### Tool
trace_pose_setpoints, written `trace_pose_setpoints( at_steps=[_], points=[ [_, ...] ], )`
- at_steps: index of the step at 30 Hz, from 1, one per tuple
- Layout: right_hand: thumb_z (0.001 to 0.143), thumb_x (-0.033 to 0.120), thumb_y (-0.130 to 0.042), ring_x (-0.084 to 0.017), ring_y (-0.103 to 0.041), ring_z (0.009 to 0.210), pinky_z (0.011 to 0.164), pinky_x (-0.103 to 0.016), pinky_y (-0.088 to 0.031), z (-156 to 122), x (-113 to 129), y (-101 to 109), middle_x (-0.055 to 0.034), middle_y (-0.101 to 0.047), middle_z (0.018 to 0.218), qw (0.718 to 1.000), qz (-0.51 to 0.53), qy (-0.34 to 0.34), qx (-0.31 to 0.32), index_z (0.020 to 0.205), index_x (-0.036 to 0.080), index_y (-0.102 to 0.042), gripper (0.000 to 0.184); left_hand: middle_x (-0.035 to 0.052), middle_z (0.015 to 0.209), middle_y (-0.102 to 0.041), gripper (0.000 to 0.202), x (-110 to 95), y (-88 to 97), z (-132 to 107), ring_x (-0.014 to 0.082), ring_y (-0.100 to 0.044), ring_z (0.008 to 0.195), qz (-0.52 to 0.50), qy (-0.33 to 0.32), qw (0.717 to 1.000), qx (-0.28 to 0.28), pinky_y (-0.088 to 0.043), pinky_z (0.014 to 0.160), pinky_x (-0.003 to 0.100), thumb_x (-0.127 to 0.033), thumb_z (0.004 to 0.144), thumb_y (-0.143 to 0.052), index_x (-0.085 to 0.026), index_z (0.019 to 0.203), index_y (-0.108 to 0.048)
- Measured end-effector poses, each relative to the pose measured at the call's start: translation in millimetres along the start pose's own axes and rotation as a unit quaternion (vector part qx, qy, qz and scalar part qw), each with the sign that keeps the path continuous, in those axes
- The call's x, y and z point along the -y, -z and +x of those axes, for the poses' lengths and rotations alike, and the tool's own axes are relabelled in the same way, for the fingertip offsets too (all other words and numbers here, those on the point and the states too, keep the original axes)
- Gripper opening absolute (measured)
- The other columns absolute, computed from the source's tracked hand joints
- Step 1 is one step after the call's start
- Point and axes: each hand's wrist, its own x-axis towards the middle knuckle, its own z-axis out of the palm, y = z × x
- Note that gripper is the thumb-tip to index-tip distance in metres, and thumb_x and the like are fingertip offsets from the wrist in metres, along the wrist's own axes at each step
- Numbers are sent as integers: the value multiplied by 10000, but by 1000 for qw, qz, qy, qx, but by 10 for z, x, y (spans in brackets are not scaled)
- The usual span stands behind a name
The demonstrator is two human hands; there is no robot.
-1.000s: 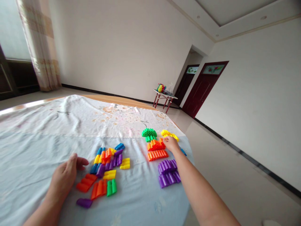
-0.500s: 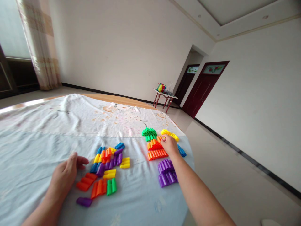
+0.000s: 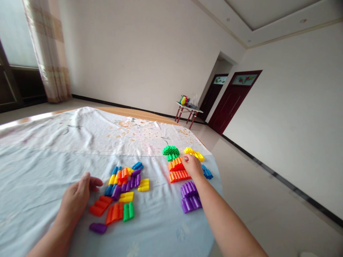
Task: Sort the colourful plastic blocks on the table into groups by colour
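Observation:
Above the left part of the table, my left hand [image 3: 77,195] is open and holds nothing, its fingers loosely curved and apart from the thumb. Just right of it lies a loose spread of tube-shaped plastic building blocks: red-orange blocks [image 3: 100,206], purple blocks [image 3: 131,182], yellow blocks [image 3: 126,197], blue blocks [image 3: 138,165] and a green block [image 3: 128,211]. My right hand [image 3: 193,166] is pinched at the right end of the upper row of orange blocks [image 3: 176,164], on an orange block mostly hidden by the fingers. A second orange row [image 3: 179,176] lies nearer me.
Around my right hand are a green block group [image 3: 170,150], yellow blocks [image 3: 197,156], blue blocks [image 3: 207,172] and stacked purple blocks [image 3: 190,196], near the table's right edge. Wrinkled cloth [image 3: 155,228] covers the table. A small side table [image 3: 189,107] stands beyond.
The view has shifted very slightly. My right hand stays at the orange row, its fingers a little lower against the blocks. My left hand keeps its pose, and the loose blocks have not moved.

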Motion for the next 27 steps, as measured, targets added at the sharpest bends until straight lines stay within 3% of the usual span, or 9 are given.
trace_pose_setpoints(
  at_steps=[6,9,15,22,27],
  points=[
    [837,195,-489,-180,-625,836,788,-283,-476,-145,191,123,-81,-689,896,985,141,65,-78,911,154,-667,197,46,563,-619,550,-18,-7,2,208,-569,635,3,-1,1000,-1,-417,707,328,-576,769,-285,-173,635,-635],
    [838,191,-497,-165,-618,798,751,-265,-484,-404,480,57,-63,-677,861,972,199,115,-42,916,166,-669,190,49,565,-621,537,-28,-13,-9,205,-567,627,4,-2,1000,-6,-418,699,332,-563,778,-285,-184,630,-635],
    [824,152,-520,-138,-587,690,690,-248,-481,-881,970,-284,-29,-656,771,953,247,173,39,889,174,-670,165,66,570,-623,522,-55,-27,-45,197,-561,608,-17,-8,999,-29,-428,685,336,-544,789,-288,-203,582,-625],
    [822,117,-507,-150,-587,702,683,-268,-491,-1037,952,-563,-40,-650,788,947,277,160,36,913,174,-655,183,48,536,-591,520,-69,-25,-87,184,-547,574,-34,-17,999,-27,-431,631,316,-536,791,-302,-178,589,-620],
    [814,107,-494,-196,-589,874,799,-346,-503,-1072,857,-733,-70,-641,883,950,265,164,9,971,182,-640,227,37,517,-573,526,-90,-21,-128,174,-534,558,-34,-16,999,-29,-414,614,307,-548,788,-302,-185,580,-621]
  ],
)
